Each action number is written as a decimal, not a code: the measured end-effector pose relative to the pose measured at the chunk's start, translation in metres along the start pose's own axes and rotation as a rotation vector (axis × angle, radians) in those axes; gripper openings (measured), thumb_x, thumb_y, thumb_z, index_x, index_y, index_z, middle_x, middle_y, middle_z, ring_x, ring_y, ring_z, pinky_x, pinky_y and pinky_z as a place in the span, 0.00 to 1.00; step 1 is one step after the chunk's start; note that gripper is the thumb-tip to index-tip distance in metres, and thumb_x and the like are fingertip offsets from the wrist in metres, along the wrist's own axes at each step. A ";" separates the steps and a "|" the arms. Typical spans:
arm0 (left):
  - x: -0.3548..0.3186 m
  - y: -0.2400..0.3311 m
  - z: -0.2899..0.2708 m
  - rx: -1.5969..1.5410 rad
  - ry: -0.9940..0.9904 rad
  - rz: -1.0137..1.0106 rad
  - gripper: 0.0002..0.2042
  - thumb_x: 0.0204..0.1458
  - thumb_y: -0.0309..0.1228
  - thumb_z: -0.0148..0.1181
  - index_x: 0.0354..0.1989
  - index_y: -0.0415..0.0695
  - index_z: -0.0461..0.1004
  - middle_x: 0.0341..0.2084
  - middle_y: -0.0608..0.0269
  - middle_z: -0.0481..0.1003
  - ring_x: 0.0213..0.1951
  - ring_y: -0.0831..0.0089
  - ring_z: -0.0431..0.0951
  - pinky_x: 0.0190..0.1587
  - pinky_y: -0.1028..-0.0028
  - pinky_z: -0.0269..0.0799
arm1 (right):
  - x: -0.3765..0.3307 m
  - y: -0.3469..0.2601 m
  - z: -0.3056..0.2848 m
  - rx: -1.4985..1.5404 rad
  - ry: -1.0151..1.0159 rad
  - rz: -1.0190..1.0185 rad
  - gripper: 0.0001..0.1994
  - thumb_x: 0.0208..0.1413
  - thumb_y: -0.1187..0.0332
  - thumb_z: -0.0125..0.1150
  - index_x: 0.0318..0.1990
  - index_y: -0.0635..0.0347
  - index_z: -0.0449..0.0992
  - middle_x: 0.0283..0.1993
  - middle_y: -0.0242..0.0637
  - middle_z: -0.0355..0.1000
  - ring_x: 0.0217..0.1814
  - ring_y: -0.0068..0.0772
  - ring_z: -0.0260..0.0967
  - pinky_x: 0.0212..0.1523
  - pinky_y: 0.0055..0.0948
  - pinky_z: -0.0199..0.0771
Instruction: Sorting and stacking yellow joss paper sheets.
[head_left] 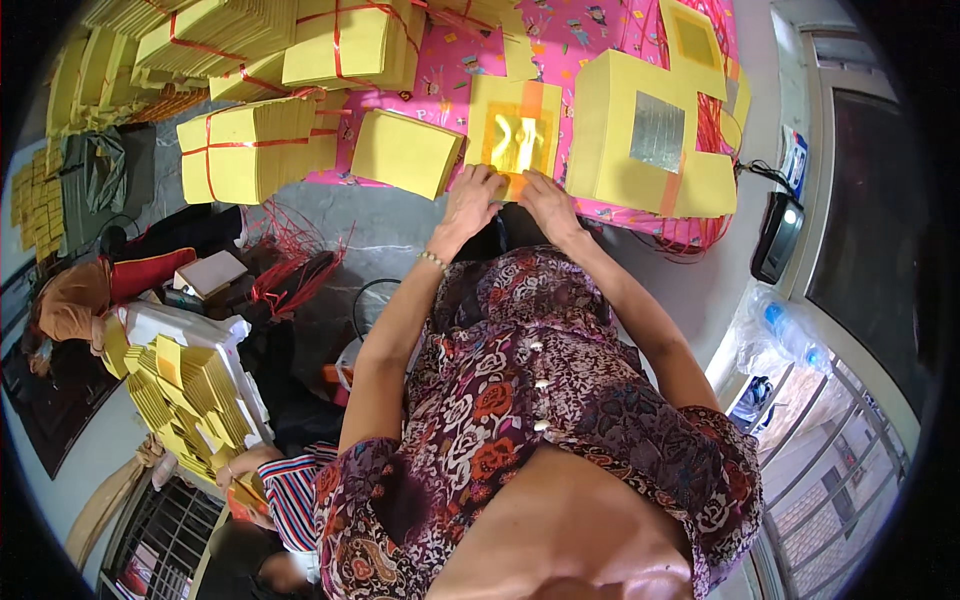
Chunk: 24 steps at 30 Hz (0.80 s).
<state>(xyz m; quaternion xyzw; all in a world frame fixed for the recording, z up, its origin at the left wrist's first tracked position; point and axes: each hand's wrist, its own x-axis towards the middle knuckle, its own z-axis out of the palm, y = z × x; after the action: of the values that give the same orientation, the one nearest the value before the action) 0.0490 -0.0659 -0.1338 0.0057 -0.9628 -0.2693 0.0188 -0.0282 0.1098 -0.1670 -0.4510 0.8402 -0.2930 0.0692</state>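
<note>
A yellow paper sheet (482,105) with a shiny gold foil square (512,140) and an orange strip lies at the near edge of a pink patterned table. My left hand (475,198) is closed at its lower left corner, fingers curled. At the lower right edge, my right hand (550,205) has its fingertips closed on the paper. A small bit of orange paper (516,186) shows between the hands. Left of the sheet is a short yellow paper stack (405,153). On the right stands a taller yellow stack (605,130) bearing a silver foil square (657,132).
Yellow bundles tied with red string (235,150) crowd the table's left and back. Loose red strings (295,275) hang lower left. Another person's striped sleeve (295,500) is beside a white container (190,325) of yellow paper. A barred window (830,490) is at right.
</note>
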 end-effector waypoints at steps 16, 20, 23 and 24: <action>0.009 -0.006 0.022 -0.132 -0.058 -0.092 0.17 0.35 0.27 0.69 0.37 0.46 0.75 0.37 0.59 0.71 0.45 0.56 0.67 0.49 0.62 0.65 | -0.004 0.016 -0.002 0.094 -0.006 0.106 0.06 0.48 0.73 0.59 0.31 0.68 0.72 0.50 0.49 0.68 0.52 0.51 0.66 0.49 0.40 0.70; 0.009 -0.007 0.025 -0.133 -0.039 -0.094 0.17 0.35 0.28 0.69 0.36 0.46 0.75 0.37 0.59 0.71 0.45 0.55 0.67 0.49 0.62 0.65 | -0.007 0.020 0.001 0.118 0.002 0.109 0.06 0.49 0.72 0.59 0.31 0.68 0.73 0.50 0.49 0.69 0.51 0.52 0.67 0.50 0.40 0.70; 0.010 -0.006 0.025 -0.146 -0.039 -0.094 0.17 0.34 0.28 0.70 0.36 0.46 0.75 0.37 0.59 0.71 0.45 0.55 0.67 0.49 0.62 0.64 | -0.007 0.022 0.002 0.131 -0.004 0.125 0.06 0.50 0.72 0.59 0.31 0.67 0.74 0.50 0.49 0.69 0.50 0.52 0.67 0.50 0.40 0.70; 0.011 -0.006 0.025 -0.159 -0.039 -0.095 0.17 0.35 0.28 0.70 0.36 0.46 0.75 0.37 0.59 0.71 0.45 0.55 0.67 0.49 0.62 0.64 | -0.008 0.024 0.003 0.139 0.001 0.129 0.06 0.50 0.71 0.59 0.31 0.67 0.74 0.50 0.49 0.69 0.50 0.52 0.67 0.50 0.40 0.70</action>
<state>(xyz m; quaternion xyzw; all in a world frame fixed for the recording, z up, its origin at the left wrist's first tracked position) 0.0374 -0.0582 -0.1580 0.0445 -0.9373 -0.3455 -0.0121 -0.0396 0.1247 -0.1839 -0.3899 0.8452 -0.3456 0.1186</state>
